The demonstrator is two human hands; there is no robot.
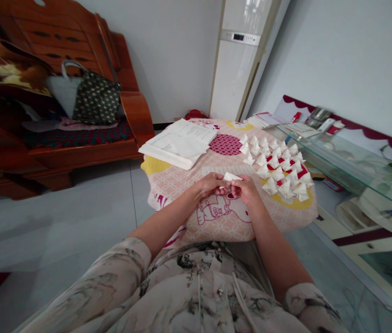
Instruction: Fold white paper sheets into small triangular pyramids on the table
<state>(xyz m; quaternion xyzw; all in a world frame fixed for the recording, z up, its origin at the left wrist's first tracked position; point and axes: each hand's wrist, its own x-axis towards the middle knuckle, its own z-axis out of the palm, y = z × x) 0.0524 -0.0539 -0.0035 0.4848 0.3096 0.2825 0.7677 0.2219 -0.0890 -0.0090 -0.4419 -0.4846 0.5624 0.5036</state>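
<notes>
Between my two hands is a small piece of folded white paper (232, 177), held just above the patterned tablecloth (178, 185). My left hand (212, 183) pinches its left side, and my right hand (244, 187) closes on its right side. The fingertips of both hands almost meet under the paper and cover its lower part. Right of my hands stand several folded paper pieces (277, 173) with pointed tips, set out in rows. Beyond my left hand lies a thick stack of printed paper sheets (180, 142).
A glass-topped cabinet (348, 162) runs along the table's right side, with papers and small items on it. At the left stands a carved wooden sofa (112, 152) with a dark patterned bag (96, 98). A tall white air conditioner (235, 69) stands behind the table.
</notes>
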